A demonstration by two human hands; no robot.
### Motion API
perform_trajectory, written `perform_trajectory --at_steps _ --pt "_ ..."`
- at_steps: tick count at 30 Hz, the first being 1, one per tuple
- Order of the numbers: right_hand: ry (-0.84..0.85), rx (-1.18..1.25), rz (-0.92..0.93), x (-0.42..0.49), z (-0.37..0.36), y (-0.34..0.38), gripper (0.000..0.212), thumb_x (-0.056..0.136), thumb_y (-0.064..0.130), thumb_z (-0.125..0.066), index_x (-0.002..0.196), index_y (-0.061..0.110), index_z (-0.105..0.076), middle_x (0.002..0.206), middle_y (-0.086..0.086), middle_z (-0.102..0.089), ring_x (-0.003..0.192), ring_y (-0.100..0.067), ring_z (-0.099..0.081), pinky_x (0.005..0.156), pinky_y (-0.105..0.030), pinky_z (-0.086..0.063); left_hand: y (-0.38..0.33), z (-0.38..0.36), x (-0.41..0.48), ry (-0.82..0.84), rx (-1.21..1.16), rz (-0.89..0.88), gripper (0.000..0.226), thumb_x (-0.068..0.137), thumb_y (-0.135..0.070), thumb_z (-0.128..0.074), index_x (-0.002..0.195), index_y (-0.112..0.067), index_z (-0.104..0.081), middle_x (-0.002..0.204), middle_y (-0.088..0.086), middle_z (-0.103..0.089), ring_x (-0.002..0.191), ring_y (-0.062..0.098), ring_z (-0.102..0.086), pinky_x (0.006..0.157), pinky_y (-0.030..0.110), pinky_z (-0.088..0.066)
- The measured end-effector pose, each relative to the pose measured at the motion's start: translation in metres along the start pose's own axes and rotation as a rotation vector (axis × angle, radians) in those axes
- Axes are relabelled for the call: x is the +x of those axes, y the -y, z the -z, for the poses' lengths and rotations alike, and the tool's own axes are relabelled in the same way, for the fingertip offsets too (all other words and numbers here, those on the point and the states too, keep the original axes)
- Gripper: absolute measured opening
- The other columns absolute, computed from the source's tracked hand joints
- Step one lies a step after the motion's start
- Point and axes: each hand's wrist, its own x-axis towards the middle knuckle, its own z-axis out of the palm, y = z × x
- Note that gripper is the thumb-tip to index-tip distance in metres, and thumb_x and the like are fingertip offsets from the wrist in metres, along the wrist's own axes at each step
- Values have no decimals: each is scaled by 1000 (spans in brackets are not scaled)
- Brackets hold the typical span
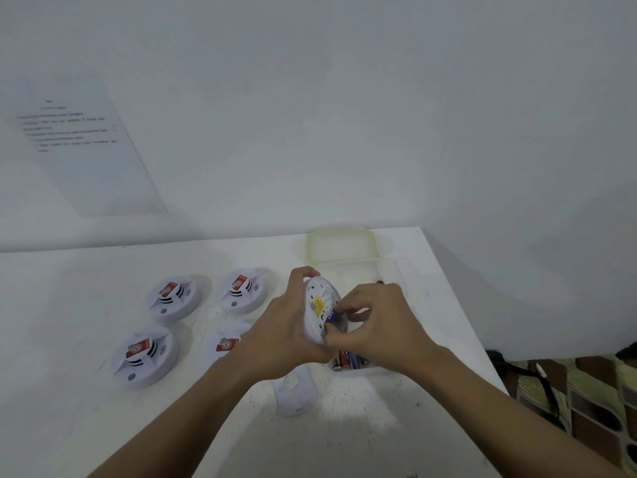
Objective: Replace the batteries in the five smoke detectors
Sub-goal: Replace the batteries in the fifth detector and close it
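Paper [79,143] with faint printed lines is stuck to the pale wall [344,115] in the upper left of the frame; the text is too blurred to read. Below it runs a white desk [69,426], scuffed and speckled, its far edge meeting the wall.

On the left part of the desk three smoke detectors lie face up, each with a red label: the lower-left detector [144,357], the upper-left detector [174,298] and the upper-middle detector [243,291]. A fourth detector [225,343] sits just right of them, partly hidden behind the left wrist.

At the centre the left hand [286,332] grips the fifth detector [320,305], held on edge above the desk with its back toward the camera. A loose white cover [294,391] lies flat on the desk between the forearms. The right hand [375,326] pinches a blue battery [331,317] at the back of the fifth detector.

Behind and under the hands stands a clear plastic box [393,270] with spare batteries [346,360] at its near end, and a green-rimmed lid [341,246] lies just behind it. Past the desk's right edge, in the lower right of the frame, a green-and-brown patterned surface [593,391] shows.
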Motion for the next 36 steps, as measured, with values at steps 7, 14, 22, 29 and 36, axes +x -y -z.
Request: perform_trajectory --at_steps 7,14,22,29,36 --pt "-21 33 44 -4 6 -1 27 70 31 -76 90 14 -82 82 6 -77 80 -1 -71 69 -24 -62 2 -1 3 37 -20 9 84 65 -14 -90 126 -21 -33 104 4 -67 91 23 -71 70 52 -59" --pt "38 -108 164 -2 19 -3 34 79 45 -67 107 29 -80 103 17 -65 104 -6 -58 86 -31 -53 4 7 4 14 -133 45 91 59 -21 -96 129 -24 -37 106 -5 -66 98 19 -70 79 55 -59" --pt "206 -91 360 6 34 -6 19 92 22 -73 110 21 -79 114 10 -66 111 -8 -59 87 -30 -54 -5 13 6 105 -207 73 88 66 -8 -94 132 -27 -39 112 -2 -64 100 11 -68 84 45 -61" --pt "224 -85 380 4 36 -11 15 91 17 -73 105 17 -77 105 9 -74 102 -2 -62 85 -19 -51 -6 7 8 137 -164 64 86 66 -12 -94 131 -27 -40 113 -4 -65 100 7 -67 89 38 -59" --pt "45 86 293 -10 10 -24 17 96 11 -65 109 11 -75 104 2 -69 99 -10 -66 83 -22 -54 9 -2 1 85 -178 73 87 63 -12 -96 129 -23 -41 109 -9 -64 102 12 -69 84 39 -61"
